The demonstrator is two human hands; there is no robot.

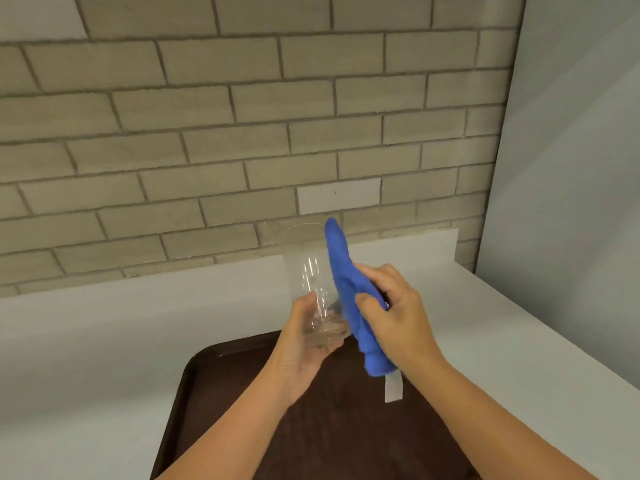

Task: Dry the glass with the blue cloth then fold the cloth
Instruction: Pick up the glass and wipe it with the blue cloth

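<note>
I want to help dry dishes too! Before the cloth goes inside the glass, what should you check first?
1. Left hand grips the glass at its base: ok.
2. Right hand holds the blue cloth firmly: ok.
3. Cloth is bunched narrow enough for the glass mouth: ok, it looks rolled.
4. Glass is over the brown tray in case it slips: ok.
5. White tag hangs clear of the glass: ok.
6. Glass is wet inside: cannot tell.
</note>
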